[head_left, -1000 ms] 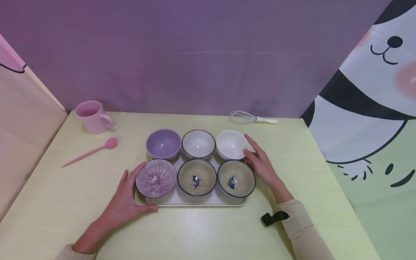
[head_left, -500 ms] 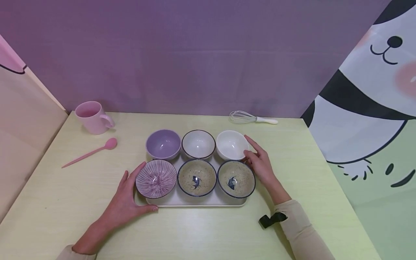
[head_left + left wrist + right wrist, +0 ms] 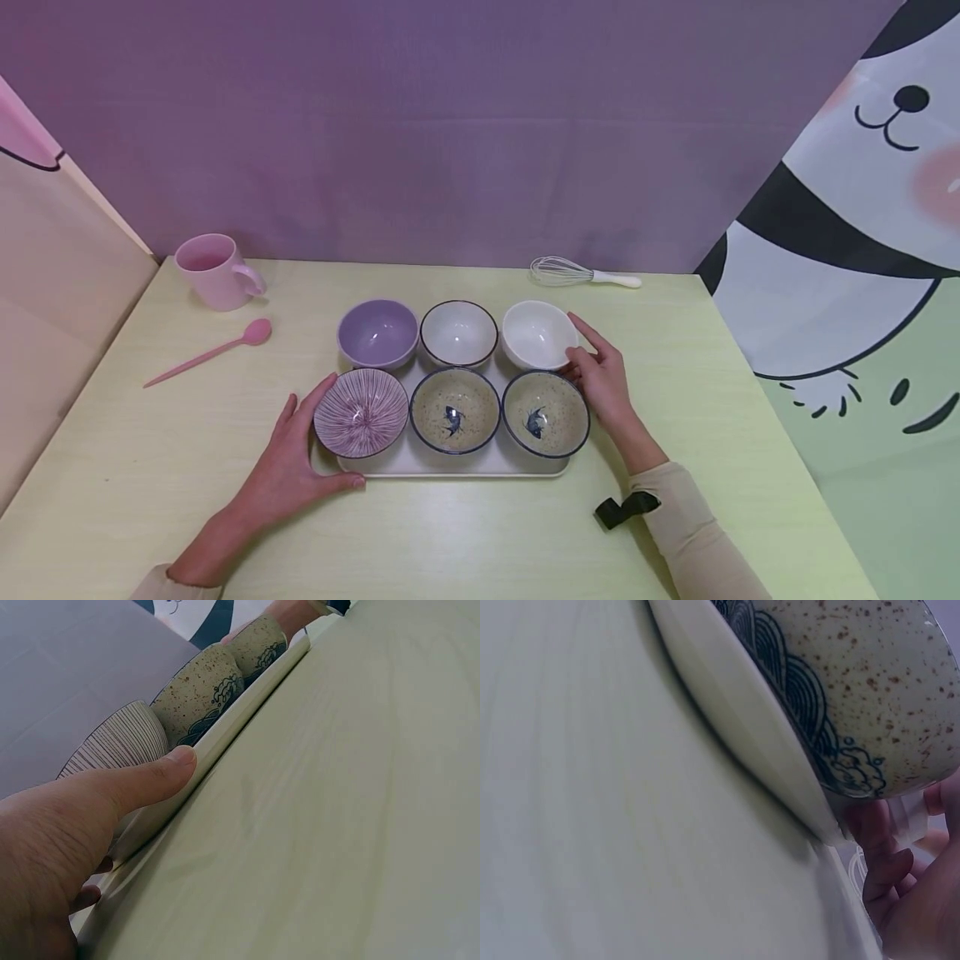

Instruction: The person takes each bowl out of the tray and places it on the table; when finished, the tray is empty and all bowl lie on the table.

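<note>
Here, at the far right corner of a white rectangular tray (image 3: 450, 467), the right hand (image 3: 606, 387) pinches a glossy, plain white ceramic bowl (image 3: 537, 333). At the tray's near left corner, the left hand (image 3: 291, 460) is spread beside a round purple-striped ceramic bowl (image 3: 362, 413), its thumb touching the tray's near rim.

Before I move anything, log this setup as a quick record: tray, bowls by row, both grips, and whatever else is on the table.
Tray: white tray, beneath the bowls
Back row, left to right: purple bowl, dark-rimmed bowl, plain white bowl
Front row, left to right: striped bowl, left speckled bowl, right speckled bowl
Left grip: holding the white tray's near left corner, thumb along its near edge
Right grip: on the plain white bowl's right side
Far left: pink mug, pink spoon
Back right: whisk
</note>
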Demonstrator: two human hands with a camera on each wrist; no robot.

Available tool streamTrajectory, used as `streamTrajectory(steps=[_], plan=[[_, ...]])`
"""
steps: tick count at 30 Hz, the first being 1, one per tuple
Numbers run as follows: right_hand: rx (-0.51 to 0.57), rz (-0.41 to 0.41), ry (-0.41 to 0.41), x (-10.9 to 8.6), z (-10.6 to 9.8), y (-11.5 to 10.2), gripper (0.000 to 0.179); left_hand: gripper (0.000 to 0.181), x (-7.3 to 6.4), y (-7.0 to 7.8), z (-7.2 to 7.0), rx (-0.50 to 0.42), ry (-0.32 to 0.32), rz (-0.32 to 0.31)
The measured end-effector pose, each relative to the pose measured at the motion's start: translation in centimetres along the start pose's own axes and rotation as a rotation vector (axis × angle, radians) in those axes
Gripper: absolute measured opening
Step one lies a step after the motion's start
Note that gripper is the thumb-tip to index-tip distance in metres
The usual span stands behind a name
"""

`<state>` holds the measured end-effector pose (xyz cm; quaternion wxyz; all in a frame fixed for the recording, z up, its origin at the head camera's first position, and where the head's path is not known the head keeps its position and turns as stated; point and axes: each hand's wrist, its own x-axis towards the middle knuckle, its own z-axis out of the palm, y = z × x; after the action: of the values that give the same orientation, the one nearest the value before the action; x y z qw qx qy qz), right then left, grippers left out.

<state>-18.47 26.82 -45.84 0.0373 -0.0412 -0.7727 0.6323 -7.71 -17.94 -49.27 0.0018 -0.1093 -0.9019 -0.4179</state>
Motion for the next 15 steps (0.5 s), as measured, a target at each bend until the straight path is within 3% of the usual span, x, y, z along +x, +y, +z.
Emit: streamTrajectory(steps=[15], plan=[[0.11,0.015,0.063,0.1,-2.3,-0.7,0.059,0.143,0.0,-0.2,0.0,-0.003,0.004,0.035]])
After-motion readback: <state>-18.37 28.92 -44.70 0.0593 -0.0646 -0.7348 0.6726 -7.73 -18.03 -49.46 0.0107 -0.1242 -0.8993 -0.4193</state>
